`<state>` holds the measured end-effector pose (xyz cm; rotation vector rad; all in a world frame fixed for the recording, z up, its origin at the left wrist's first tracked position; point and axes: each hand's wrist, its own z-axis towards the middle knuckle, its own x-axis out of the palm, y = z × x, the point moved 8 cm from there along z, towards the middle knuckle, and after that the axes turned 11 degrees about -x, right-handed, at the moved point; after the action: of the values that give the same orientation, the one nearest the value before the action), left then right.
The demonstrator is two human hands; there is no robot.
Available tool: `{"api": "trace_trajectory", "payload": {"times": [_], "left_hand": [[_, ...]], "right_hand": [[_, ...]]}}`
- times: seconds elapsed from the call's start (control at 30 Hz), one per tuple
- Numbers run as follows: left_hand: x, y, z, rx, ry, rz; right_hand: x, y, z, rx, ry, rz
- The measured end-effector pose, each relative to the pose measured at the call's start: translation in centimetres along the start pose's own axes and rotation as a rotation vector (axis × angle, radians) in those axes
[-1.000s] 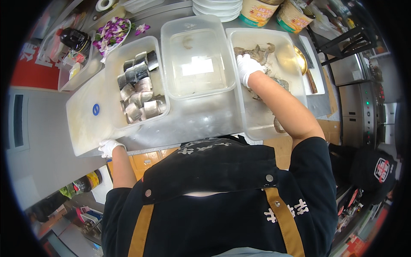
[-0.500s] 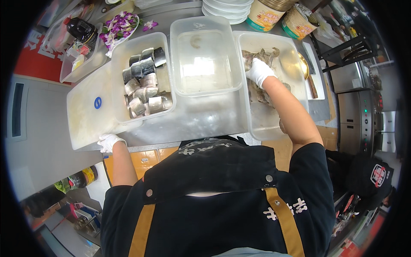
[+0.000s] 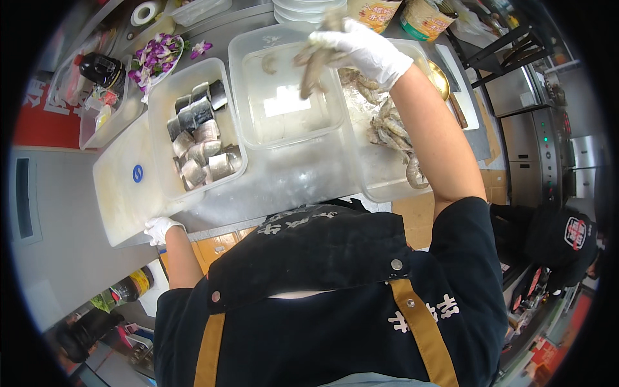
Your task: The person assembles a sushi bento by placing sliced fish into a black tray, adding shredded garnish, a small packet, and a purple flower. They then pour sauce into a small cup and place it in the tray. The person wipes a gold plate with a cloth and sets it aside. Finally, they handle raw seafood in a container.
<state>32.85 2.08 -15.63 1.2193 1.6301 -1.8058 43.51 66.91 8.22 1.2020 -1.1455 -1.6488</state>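
My right hand (image 3: 371,55), in a white glove, holds several raw grey shrimp (image 3: 316,64) by its fingers, smeared by motion, above a clear plastic tub (image 3: 293,132). A single shrimp (image 3: 269,63) lies in that tub. To the right, a second clear tub (image 3: 380,184) contains a heap of shrimp (image 3: 390,126), partly hidden by my right forearm. At the lower left, my gloved left hand (image 3: 161,230) is closed at the front edge of a white cutting board (image 3: 119,200); its fingertips are partly hidden.
Left of the middle tub, a tub (image 3: 240,169) holds cut fish pieces (image 3: 200,138). Purple flowers (image 3: 157,58) on a plate, a dark bottle (image 3: 100,69), stacked white plates (image 3: 306,11) and cans (image 3: 429,19) stand behind. A brass ladle (image 3: 438,80) lies right. Another person (image 3: 558,235) is at far right.
My right hand has lifted from the right tub with shrimp and moved left and away over the middle tub. My left hand has stayed at the board's edge. The view has shifted slightly.
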Motion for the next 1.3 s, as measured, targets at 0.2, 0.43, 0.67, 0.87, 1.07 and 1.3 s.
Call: {"api": "trace_trajectory", "payload": {"times": [0.2,0.43,0.67,0.87,1.07,1.3], "left_hand": [[0.5,0.2,0.9,0.04,-0.004,0.001],[1.5,0.7,2.0,0.079,-0.042,0.036],[1.4,0.6,1.6,0.038,0.058,0.095],[0.2,-0.1,0.3,0.055,0.015,0.03],[0.3,0.0,0.6,0.058,0.014,0.009],[0.6,0.0,0.8,0.074,0.003,0.056]], "right_hand": [[-9.9,-6.0,-2.5,0.133,-0.203,-0.587],[-8.3,-14.7,-5.7,0.152,0.261,-1.43],[-6.7,-16.1,-5.0,0.371,0.415,-1.408],[-7.1,-18.0,-4.7,0.559,0.202,-1.148],[-5.8,-17.4,-3.7,0.45,0.022,-0.982],[-5.0,-17.8,-4.0,0.406,0.069,-0.985]]}}
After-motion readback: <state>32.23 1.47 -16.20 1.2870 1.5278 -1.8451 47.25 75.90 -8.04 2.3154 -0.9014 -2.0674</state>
